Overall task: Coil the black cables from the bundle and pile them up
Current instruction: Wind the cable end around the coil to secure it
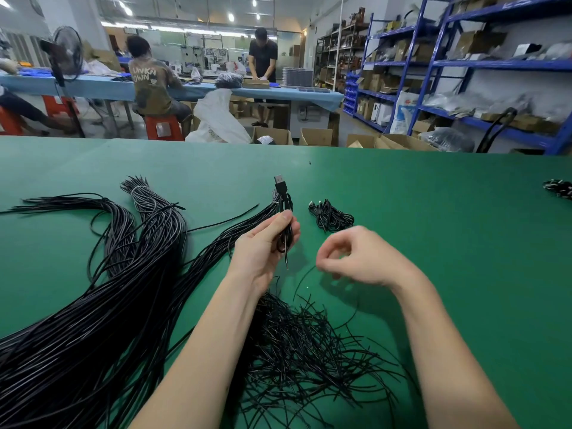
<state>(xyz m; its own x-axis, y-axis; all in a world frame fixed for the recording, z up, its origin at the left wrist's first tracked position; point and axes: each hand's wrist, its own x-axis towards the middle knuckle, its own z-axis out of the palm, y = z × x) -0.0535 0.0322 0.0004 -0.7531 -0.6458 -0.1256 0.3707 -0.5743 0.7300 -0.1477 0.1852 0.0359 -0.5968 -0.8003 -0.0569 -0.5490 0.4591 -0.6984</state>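
Observation:
A thick bundle of long black cables (93, 320) sprawls over the left half of the green table (433, 243), with white ties near its far ends. My left hand (266, 243) grips a partly coiled black cable (286, 205), its USB plug pointing up and away. My right hand (356, 258) hovers just to the right, fingers curled and pinched; a thin cable strand (301, 280) curves below it, and I cannot tell if the fingers touch it. A small pile of coiled cables (331, 216) lies beyond my hands. Loose thin black ends (309, 351) fan out under my forearms.
More dark cable pieces (560, 188) lie at the table's right edge. Beyond the table stand cardboard boxes (315, 137), blue shelving (464, 63) at the right, and people working at a blue bench (216, 89).

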